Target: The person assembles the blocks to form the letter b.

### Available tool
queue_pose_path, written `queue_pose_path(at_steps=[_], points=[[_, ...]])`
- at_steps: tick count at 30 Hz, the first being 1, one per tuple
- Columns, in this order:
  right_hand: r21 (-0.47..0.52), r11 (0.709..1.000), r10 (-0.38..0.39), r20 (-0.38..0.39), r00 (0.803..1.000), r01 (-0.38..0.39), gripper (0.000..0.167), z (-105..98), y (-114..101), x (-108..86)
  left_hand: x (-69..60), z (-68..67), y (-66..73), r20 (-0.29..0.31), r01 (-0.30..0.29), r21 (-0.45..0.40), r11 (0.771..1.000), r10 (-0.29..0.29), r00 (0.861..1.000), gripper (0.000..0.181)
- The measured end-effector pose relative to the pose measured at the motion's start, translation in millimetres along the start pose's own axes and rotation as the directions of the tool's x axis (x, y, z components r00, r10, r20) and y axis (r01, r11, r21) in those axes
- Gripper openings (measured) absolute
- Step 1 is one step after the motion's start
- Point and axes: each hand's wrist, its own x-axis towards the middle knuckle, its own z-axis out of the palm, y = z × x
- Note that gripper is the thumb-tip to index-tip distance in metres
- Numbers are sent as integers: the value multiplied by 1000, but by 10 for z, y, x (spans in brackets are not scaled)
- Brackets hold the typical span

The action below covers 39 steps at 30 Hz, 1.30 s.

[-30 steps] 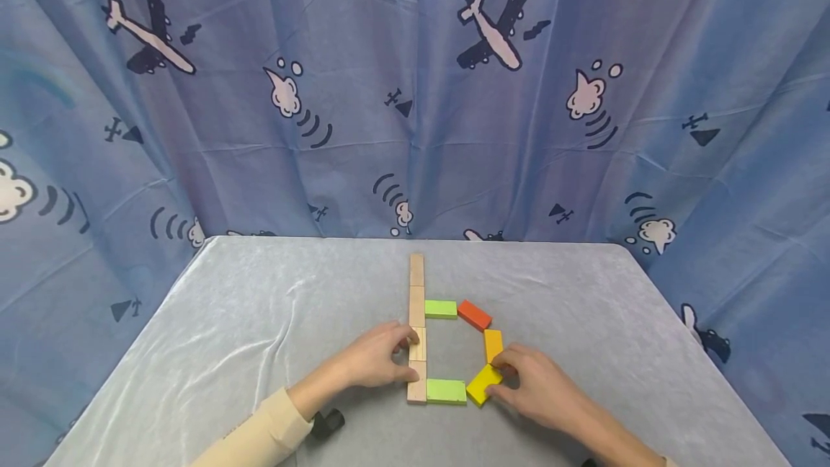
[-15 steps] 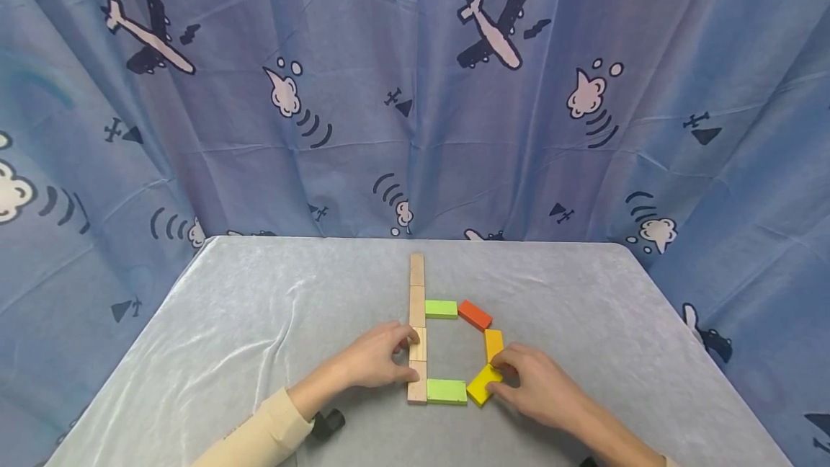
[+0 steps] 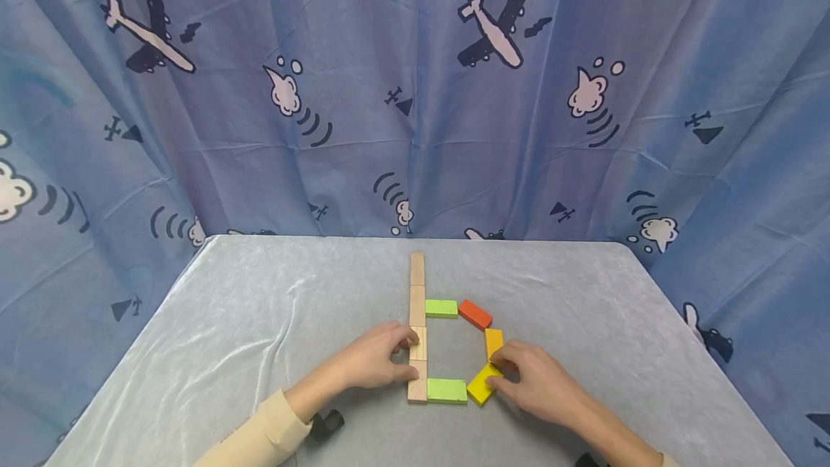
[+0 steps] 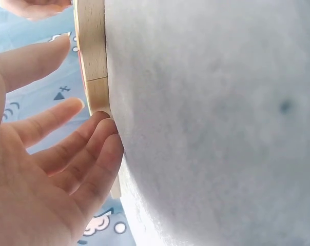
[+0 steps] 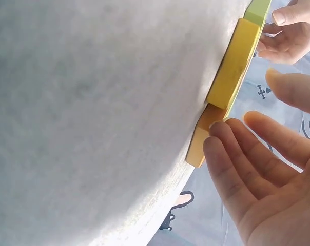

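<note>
Plain wooden blocks (image 3: 417,305) lie end to end in an upright line in the head view. My left hand (image 3: 371,355) is at the near half of this line, fingers loosely bent; in the left wrist view its lower fingertips rest by the blocks and the thumb (image 4: 39,60) stands apart. To the right, a green block (image 3: 441,308), red block (image 3: 475,314), orange block (image 3: 493,344), yellow block (image 3: 483,384) and second green block (image 3: 447,390) form a curve. My right hand (image 3: 538,384) has relaxed fingertips by the orange-yellow joint; its thumb is clear of the yellow block in the right wrist view.
A grey cloth (image 3: 259,308) with some creases covers the table. Behind it hangs a blue curtain (image 3: 350,92) printed with airplanes and clouds. A black wrist device (image 3: 327,424) shows below the left sleeve (image 3: 262,432).
My right hand shifts very slightly up, its thumb rising a little over the yellow block. The left hand and the blocks stay in place.
</note>
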Motion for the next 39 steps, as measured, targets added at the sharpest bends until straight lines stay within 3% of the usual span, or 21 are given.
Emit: queue_pose_path(at_steps=[15,20,32,39], points=[[23,1000,9,12,1000,-9,26,-31,24,12,-21,16,-1,-23,2,6,1000,-2,1000,42],[23,999,48,16,999,-49,27,-48,22,18,-22,13,-3,-43,24,-5,1000,-24,999,44],[-2,1000,12,-40,999,-12,25,-114,102,25,-50,-58,-31,-105,43,-10,999,-44,993,42],[-9,998,58,-51,997,-58,27,-153,105,17,-53,-115,-47,-124,40,-12,999,-42,991,39]])
